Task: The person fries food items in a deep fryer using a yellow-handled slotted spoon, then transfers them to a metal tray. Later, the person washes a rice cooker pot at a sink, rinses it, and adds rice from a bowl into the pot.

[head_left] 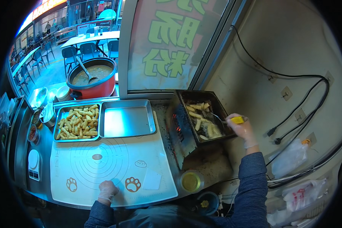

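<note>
My right hand (239, 127), in a clear glove, is closed round the yellow handle of a metal utensil (217, 117). Its metal end reaches into a dark square fryer (184, 125); the tip is hard to make out among the food. Pale golden dough sticks (198, 114) float in the bubbling oil there. On the white mat (114, 167), near its front edge, rests my left hand (108, 190), also gloved, with the fingers curled in and nothing visible in them. Beyond it stand a metal tray (96, 139) heaped with golden fried sticks and a bare metal tray (128, 117).
Behind the trays stands a red pot (98, 90) of soup with a ladle (89, 76). A small white scale (34, 165) sits at the left. Near the fryer's front is a container of yellow liquid (192, 181). Black cables (292, 75) hang along the right wall.
</note>
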### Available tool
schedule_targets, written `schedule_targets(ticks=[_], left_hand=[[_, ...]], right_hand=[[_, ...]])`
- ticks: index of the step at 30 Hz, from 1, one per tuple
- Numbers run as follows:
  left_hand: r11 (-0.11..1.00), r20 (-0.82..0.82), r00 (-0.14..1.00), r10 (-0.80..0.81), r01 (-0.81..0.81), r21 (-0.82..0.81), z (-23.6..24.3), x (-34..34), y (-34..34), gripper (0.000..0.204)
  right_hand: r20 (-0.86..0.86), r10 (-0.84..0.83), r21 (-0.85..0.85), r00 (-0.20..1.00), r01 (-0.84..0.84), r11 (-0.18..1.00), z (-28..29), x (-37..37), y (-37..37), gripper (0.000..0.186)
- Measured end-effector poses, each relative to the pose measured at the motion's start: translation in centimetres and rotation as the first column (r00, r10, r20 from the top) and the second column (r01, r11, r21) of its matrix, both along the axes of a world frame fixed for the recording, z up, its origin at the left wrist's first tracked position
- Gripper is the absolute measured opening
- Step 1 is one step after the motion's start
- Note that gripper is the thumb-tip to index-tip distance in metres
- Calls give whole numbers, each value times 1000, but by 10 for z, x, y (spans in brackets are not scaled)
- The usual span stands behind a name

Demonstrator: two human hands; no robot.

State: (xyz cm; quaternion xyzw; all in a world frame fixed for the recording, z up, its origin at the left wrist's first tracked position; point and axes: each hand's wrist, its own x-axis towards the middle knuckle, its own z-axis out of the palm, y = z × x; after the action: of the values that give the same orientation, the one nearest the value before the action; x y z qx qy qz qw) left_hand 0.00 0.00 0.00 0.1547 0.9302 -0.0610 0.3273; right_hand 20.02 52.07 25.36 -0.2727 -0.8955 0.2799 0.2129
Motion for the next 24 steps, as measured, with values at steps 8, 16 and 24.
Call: schedule_targets(ticks=[8,16,24], left_hand=[[1000,-31,999,-26,26,8,0,-2,0,43],[1000,-32,999,-13,14,25,2,2,-6,47],[1000,-12,1000,0,0,14,2,2,-3,43]], right_hand=[[-243,-604,-741,759,257,621,-27,11,37,29],[-306,-815,-928,493,37,371,-86,-12,47,21],[-512,-551,-725,659,13,689,-82,-52,3,18]])
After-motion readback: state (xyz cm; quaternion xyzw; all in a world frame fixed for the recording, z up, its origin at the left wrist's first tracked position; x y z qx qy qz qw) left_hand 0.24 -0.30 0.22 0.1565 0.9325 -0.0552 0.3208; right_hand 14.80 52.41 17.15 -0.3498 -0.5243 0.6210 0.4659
